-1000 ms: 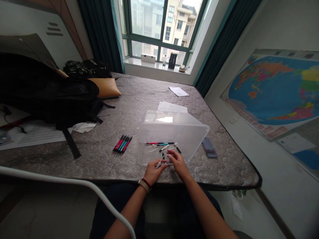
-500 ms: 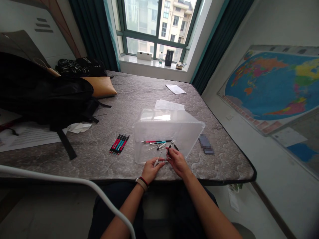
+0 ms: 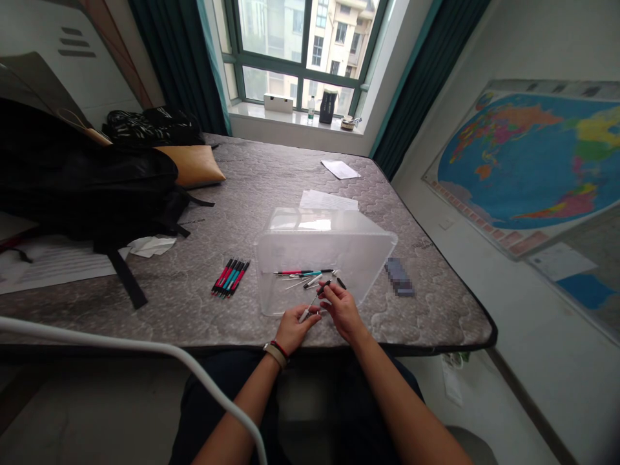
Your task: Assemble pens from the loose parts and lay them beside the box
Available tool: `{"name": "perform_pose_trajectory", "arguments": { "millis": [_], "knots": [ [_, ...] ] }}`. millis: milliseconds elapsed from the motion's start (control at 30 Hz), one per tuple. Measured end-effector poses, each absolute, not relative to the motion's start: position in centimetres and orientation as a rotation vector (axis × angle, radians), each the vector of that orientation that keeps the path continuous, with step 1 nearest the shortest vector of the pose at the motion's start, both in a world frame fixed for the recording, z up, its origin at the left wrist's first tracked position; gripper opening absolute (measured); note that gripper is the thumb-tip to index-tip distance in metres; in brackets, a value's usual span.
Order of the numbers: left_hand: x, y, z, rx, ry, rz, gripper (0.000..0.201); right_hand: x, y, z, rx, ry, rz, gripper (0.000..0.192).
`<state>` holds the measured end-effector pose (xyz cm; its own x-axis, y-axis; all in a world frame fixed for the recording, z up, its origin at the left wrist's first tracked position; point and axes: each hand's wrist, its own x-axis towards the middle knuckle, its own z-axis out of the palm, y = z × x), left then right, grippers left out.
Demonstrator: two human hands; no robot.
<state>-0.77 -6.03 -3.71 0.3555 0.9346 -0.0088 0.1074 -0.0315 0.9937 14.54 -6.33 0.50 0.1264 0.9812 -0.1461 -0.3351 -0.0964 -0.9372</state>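
Note:
My left hand (image 3: 292,329) is closed around a white pen part (image 3: 303,316), from which a thin rod slants up to the right. Between the fingertips of my right hand (image 3: 343,314) is a black pen barrel (image 3: 323,289), lined up with the rod's upper end. Whether the rod is inside it is too small to tell. Both hands are at the open side of a clear plastic bin (image 3: 324,241) lying on its side. In the bin are a red and black pen (image 3: 289,272), a white pen part (image 3: 314,281), a black piece (image 3: 341,283) and several thin rods.
Several red, teal and black pens (image 3: 231,278) lie in a row on the mattress (image 3: 194,316), left of the bin. A pixelated dark object (image 3: 400,276) is at the right. Papers (image 3: 329,199) lie behind the bin. A black backpack (image 3: 87,168) fills the far left; a white tube (image 3: 145,345) crosses the lower left.
My right hand has tilted the black barrel and brought it to the rod's upper end. My left hand stays nearly in place. The view has shifted slightly.

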Motion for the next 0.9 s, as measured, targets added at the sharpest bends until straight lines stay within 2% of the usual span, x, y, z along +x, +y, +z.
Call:
{"name": "perform_pose_trajectory", "arguments": {
  "millis": [367,600,900],
  "knots": [
    [-0.8,-6.0,-4.1,1.432,1.02,0.893,0.042,14.1,-6.4,0.2,-1.208,-1.012,1.277,0.037],
    [-1.0,-6.0,-3.3,1.504,1.034,0.932,0.044,13.8,-6.5,-0.3,-1.207,-1.275,1.249,0.029],
    [-1.1,-6.1,-3.4,1.495,1.027,0.954,0.043,13.9,-6.5,-0.2,-1.226,-1.315,1.226,0.03]
  ]
}}
